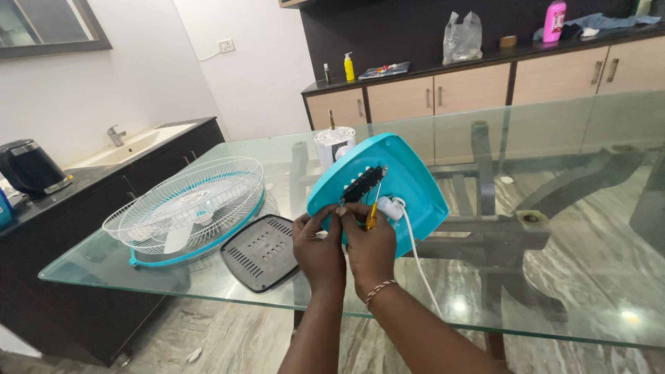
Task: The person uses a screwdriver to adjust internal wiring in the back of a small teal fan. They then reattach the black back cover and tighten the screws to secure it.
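A turquoise fan base is tipped up on the glass table, its underside facing me. A black circuit strip and a white cord show on that underside. My left hand grips the base's lower edge. My right hand holds a small yellow-handled screwdriver against the underside, beside the white cord clamp. The white motor housing stands behind the base.
A white wire fan guard with turquoise rim and a dark grey vented cover plate lie on the glass at left. A counter with sink and black kettle runs along the left wall. Cabinets with bottles stand at the back.
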